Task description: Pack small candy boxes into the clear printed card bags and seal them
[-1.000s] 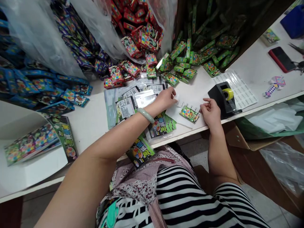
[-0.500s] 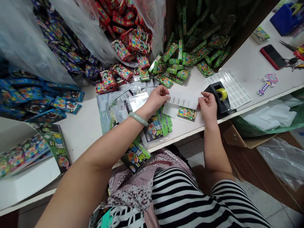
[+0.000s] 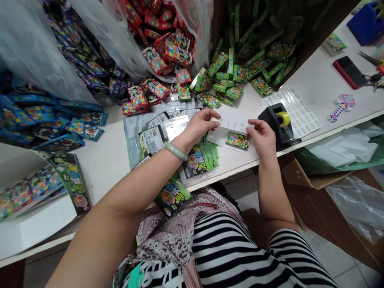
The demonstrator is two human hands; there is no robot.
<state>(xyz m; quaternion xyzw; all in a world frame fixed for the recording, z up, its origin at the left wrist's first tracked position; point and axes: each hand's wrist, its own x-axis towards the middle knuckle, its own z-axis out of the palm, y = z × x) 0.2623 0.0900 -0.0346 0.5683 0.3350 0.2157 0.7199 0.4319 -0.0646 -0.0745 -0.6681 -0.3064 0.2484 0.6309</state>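
A white label strip [image 3: 233,123] with printed round marks is stretched between both hands, just above the table. The thumb and fingers of my left hand [image 3: 201,125] pinch its left end; a pale green bangle [image 3: 175,151] circles that wrist. At the other end, my right hand [image 3: 263,139] grips the strip between thumb and fingers. Below the strip, a small green printed box [image 3: 237,141] lies flat on a white sheet [image 3: 216,138]. Black-and-green printed packets [image 3: 195,161] lie under and beside my left wrist.
Right of my right hand stands a black tape dispenser [image 3: 277,127], with a sheet of clear labels [image 3: 303,116] behind it. Red boxes [image 3: 154,60], green boxes [image 3: 226,82] and blue boxes [image 3: 42,114] are heaped at the back and left. A phone [image 3: 349,72] lies at far right.
My right hand's fingertips have come slightly inward along the strip, and the two hands are a little closer together. The strip's visible face has tilted. The box below stays put.
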